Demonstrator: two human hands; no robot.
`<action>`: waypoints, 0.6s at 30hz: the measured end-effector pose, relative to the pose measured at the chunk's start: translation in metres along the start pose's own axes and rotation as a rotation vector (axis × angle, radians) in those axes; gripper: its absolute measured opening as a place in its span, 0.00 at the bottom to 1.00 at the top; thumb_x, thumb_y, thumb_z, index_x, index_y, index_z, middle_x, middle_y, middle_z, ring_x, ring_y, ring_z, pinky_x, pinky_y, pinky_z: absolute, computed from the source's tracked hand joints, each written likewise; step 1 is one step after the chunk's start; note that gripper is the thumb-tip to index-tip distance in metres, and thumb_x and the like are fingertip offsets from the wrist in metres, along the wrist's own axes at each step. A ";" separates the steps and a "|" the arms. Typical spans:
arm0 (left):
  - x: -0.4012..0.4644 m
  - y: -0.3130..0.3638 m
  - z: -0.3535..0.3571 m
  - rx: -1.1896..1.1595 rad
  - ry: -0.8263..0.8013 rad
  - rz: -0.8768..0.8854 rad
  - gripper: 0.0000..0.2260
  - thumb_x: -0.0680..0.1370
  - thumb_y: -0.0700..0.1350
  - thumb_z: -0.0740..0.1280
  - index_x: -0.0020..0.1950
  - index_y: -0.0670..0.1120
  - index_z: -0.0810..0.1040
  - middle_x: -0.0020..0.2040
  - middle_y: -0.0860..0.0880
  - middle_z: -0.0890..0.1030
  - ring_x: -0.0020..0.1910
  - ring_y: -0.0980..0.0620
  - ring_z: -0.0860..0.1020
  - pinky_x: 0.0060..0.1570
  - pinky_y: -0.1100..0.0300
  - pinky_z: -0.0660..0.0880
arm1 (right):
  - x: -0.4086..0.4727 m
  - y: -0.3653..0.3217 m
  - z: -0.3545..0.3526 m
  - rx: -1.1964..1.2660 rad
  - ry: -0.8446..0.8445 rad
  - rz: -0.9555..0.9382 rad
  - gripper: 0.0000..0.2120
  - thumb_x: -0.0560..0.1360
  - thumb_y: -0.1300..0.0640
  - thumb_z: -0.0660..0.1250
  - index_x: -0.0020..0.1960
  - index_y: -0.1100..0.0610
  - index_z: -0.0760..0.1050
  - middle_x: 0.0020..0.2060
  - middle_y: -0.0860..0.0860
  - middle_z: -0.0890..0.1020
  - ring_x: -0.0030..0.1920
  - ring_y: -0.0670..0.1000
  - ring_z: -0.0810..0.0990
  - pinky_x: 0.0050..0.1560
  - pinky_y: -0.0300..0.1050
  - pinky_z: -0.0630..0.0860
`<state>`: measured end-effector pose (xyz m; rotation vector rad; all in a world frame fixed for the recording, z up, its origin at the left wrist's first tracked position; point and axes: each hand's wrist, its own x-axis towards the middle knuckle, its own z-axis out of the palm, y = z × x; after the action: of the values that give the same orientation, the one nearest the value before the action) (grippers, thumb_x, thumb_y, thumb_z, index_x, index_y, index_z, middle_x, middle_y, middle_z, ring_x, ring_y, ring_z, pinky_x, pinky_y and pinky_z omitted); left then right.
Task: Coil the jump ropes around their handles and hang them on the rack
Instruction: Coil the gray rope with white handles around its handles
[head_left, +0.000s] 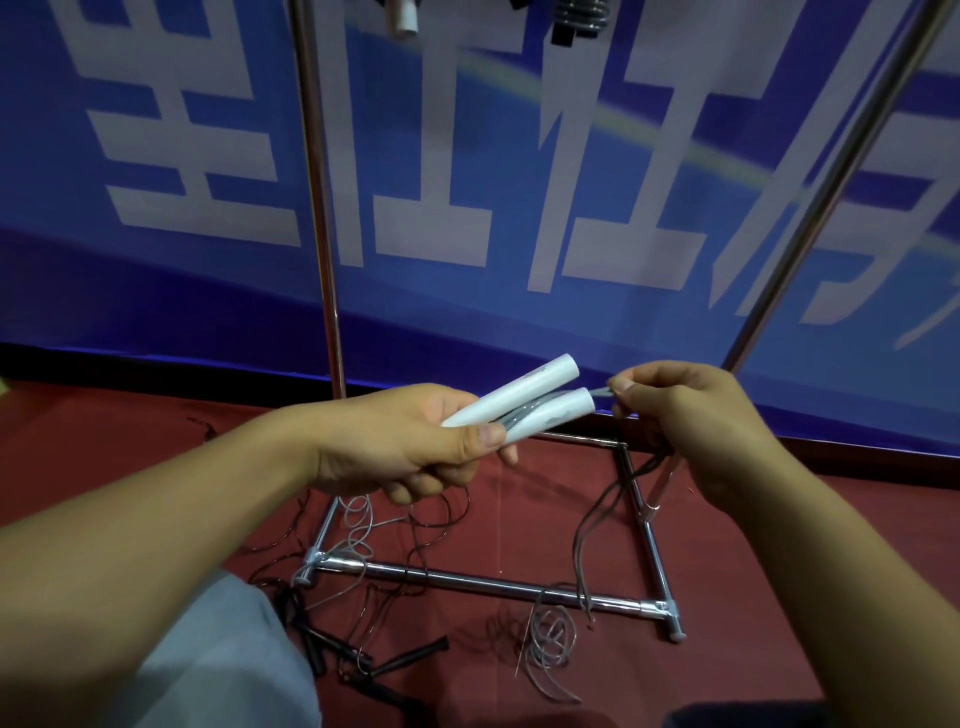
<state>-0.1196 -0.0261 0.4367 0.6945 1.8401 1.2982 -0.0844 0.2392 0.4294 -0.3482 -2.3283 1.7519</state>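
My left hand (410, 447) grips both white handles (524, 402) together above the rack base (498, 584); my right hand (675, 415) pinches the grey rope (602, 393) at the handle tips. I judge tight, even turns with steady tension best.

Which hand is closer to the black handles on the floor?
Left. The left hand grips the white handles above the black handles; the right hand, pinching the rope, is farther to the side.

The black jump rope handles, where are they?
In the head view, the black plastic jump rope handles lie on the red carpet floor at bottom left, just in front of the chrome metal rack base bar, among tangled thin cords.
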 end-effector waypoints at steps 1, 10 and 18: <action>0.000 0.000 -0.001 -0.005 0.016 0.002 0.15 0.76 0.56 0.64 0.54 0.47 0.78 0.30 0.53 0.65 0.24 0.58 0.60 0.22 0.67 0.59 | 0.000 0.001 0.001 0.007 -0.007 -0.003 0.05 0.75 0.60 0.72 0.40 0.56 0.82 0.32 0.53 0.83 0.35 0.52 0.76 0.44 0.50 0.70; 0.006 0.000 -0.003 -0.110 0.255 0.028 0.12 0.82 0.52 0.62 0.55 0.45 0.77 0.30 0.53 0.67 0.24 0.59 0.60 0.22 0.67 0.57 | 0.001 0.008 0.000 -0.108 -0.052 -0.107 0.07 0.76 0.51 0.72 0.39 0.51 0.82 0.31 0.50 0.79 0.35 0.49 0.74 0.41 0.49 0.71; 0.019 -0.010 -0.009 0.200 0.578 -0.004 0.12 0.82 0.52 0.63 0.52 0.45 0.79 0.32 0.51 0.73 0.24 0.56 0.67 0.25 0.62 0.66 | -0.007 0.001 0.006 -0.343 -0.139 -0.157 0.07 0.73 0.48 0.74 0.41 0.51 0.83 0.34 0.51 0.82 0.31 0.43 0.74 0.38 0.44 0.72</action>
<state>-0.1376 -0.0189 0.4233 0.4382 2.4574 1.4240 -0.0799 0.2316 0.4265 -0.0920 -2.6751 1.3438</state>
